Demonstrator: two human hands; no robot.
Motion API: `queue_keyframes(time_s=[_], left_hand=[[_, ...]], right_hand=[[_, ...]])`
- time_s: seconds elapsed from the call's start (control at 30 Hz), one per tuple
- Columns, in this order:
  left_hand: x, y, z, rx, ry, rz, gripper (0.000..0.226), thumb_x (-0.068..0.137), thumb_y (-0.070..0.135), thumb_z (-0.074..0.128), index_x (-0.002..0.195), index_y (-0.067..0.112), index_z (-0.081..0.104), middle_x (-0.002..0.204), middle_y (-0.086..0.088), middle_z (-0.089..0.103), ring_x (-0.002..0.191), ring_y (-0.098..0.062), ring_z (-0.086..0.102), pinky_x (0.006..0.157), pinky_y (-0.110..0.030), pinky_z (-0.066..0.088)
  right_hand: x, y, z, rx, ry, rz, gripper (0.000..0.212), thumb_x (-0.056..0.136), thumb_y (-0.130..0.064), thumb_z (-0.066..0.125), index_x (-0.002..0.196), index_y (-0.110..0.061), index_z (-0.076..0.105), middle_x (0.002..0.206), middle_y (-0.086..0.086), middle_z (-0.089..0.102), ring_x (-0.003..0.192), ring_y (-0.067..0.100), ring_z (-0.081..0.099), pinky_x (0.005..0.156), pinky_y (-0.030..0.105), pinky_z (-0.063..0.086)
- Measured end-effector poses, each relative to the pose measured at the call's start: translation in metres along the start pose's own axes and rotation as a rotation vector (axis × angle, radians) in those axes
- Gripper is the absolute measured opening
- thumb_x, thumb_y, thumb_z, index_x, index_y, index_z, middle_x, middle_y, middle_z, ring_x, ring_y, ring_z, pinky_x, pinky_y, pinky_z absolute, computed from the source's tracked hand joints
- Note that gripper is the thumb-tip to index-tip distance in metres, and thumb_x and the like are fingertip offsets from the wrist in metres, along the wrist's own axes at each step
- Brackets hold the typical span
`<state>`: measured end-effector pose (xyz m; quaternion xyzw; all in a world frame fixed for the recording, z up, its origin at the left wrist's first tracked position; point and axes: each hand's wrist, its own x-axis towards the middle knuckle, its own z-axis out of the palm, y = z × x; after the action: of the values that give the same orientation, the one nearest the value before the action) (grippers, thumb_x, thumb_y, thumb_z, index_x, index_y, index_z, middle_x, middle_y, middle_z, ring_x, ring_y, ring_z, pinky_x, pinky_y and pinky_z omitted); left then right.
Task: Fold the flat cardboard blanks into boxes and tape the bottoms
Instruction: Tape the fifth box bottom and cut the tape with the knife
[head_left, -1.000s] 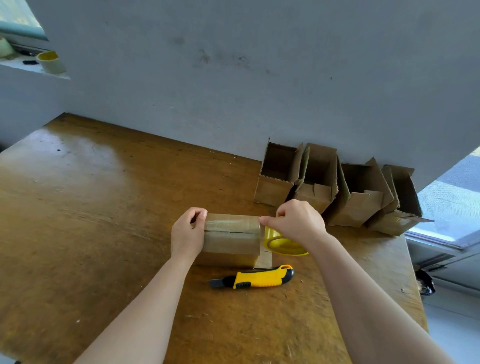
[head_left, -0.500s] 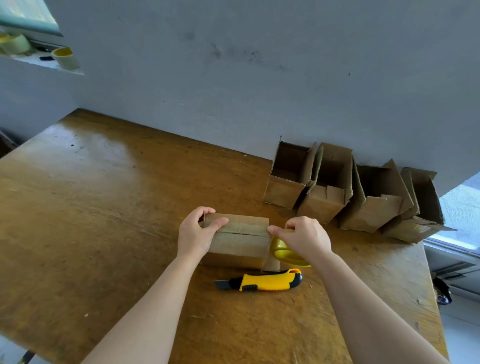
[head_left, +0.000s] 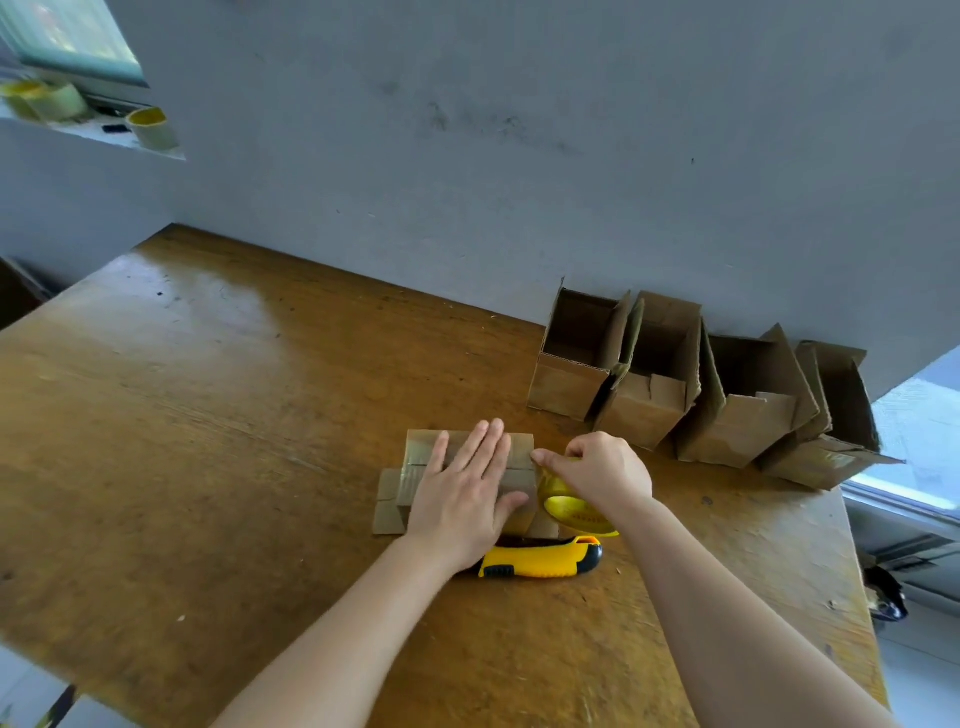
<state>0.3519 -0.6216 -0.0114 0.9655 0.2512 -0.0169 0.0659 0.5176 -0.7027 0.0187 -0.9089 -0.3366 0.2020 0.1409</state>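
Note:
A small cardboard box (head_left: 422, 451) lies bottom-up on the wooden table (head_left: 208, 415), with clear tape across its closed flaps. My left hand (head_left: 467, 488) lies flat on top of it, fingers together and stretched out, palm down. My right hand (head_left: 602, 473) is at the box's right end, gripping a yellow roll of tape (head_left: 571, 506) and pinching at the box edge. The lower flaps of the box stick out on the table at its left side.
A yellow and black utility knife (head_left: 540, 561) lies just in front of the box. Several folded open boxes (head_left: 644, 384) stand in a row against the grey wall at the right. Spare tape rolls (head_left: 150, 127) sit on a ledge at the upper left.
My left hand has left the box's left end and now lies flat on top of it. The right hand with the tape roll stays at the right end.

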Motion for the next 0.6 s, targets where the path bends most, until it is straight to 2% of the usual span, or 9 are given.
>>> queue_keyframes(time_s=[0.07, 0.13, 0.23, 0.33, 0.47, 0.53, 0.6], left_hand=[[-0.008, -0.021, -0.002, 0.023, -0.022, 0.123, 0.068, 0.093, 0.061, 0.002, 0.148, 0.024, -0.010, 0.158, 0.006, -0.013, 0.145, -0.010, -0.017, 0.120, -0.044, 0.004], [-0.017, -0.038, -0.004, 0.039, -0.023, 0.114, 0.076, 0.089, 0.069, -0.004, 0.150, 0.025, -0.008, 0.158, 0.007, -0.013, 0.145, -0.010, -0.015, 0.120, -0.044, 0.006], [-0.027, -0.048, -0.005, 0.047, -0.010, -0.123, 0.094, 0.077, 0.080, -0.015, 0.150, 0.021, -0.009, 0.158, 0.003, -0.015, 0.146, -0.014, -0.014, 0.120, -0.046, -0.001], [-0.022, -0.052, -0.010, 0.022, -0.043, -0.353, 0.106, 0.070, 0.084, -0.016, 0.151, 0.016, -0.011, 0.157, -0.002, -0.020, 0.146, -0.020, -0.017, 0.118, -0.049, -0.009], [-0.014, -0.055, -0.019, 0.006, -0.079, -0.501, 0.088, 0.083, 0.079, 0.005, 0.152, 0.025, -0.010, 0.158, -0.012, -0.020, 0.145, -0.030, -0.020, 0.113, -0.054, -0.010], [-0.013, -0.054, -0.026, 0.025, -0.017, -0.490, 0.073, 0.092, 0.068, 0.020, 0.152, 0.032, 0.000, 0.160, -0.013, -0.006, 0.147, -0.033, -0.004, 0.116, -0.052, 0.005], [-0.013, -0.050, -0.032, 0.057, 0.077, -0.404, 0.059, 0.098, 0.053, 0.031, 0.151, 0.030, 0.020, 0.155, -0.010, 0.021, 0.142, -0.028, 0.021, 0.111, -0.043, 0.026]], right_hand=[[0.001, -0.003, -0.002, 0.005, -0.028, 0.011, 0.053, 0.081, -0.069, 0.057, 0.091, -0.018, 0.069, 0.076, -0.005, 0.064, 0.070, 0.010, 0.061, 0.054, 0.023, 0.050], [0.000, -0.009, 0.001, 0.009, -0.060, 0.010, 0.053, 0.080, -0.069, 0.058, 0.084, -0.018, 0.069, 0.074, -0.004, 0.065, 0.069, 0.011, 0.062, 0.053, 0.023, 0.050], [-0.005, -0.015, 0.007, 0.043, -0.081, 0.008, 0.050, 0.081, -0.068, 0.058, 0.080, -0.019, 0.068, 0.072, -0.003, 0.065, 0.066, 0.013, 0.062, 0.050, 0.023, 0.047], [-0.011, -0.022, 0.012, 0.050, -0.080, 0.002, 0.049, 0.083, -0.067, 0.057, 0.074, -0.019, 0.065, 0.066, -0.004, 0.062, 0.058, 0.011, 0.057, 0.047, 0.022, 0.044], [-0.019, -0.036, 0.020, 0.011, -0.073, -0.002, 0.047, 0.087, -0.064, 0.052, 0.074, -0.021, 0.062, 0.067, -0.005, 0.061, 0.060, 0.012, 0.058, 0.048, 0.021, 0.042], [-0.023, -0.046, 0.025, 0.004, -0.051, -0.002, 0.046, 0.090, -0.062, 0.050, 0.069, -0.021, 0.059, 0.065, -0.005, 0.060, 0.059, 0.013, 0.057, 0.047, 0.021, 0.039], [-0.027, -0.058, 0.030, 0.017, -0.028, -0.020, 0.046, 0.091, -0.058, 0.050, 0.064, -0.021, 0.056, 0.063, -0.005, 0.058, 0.056, 0.012, 0.054, 0.045, 0.021, 0.035]])
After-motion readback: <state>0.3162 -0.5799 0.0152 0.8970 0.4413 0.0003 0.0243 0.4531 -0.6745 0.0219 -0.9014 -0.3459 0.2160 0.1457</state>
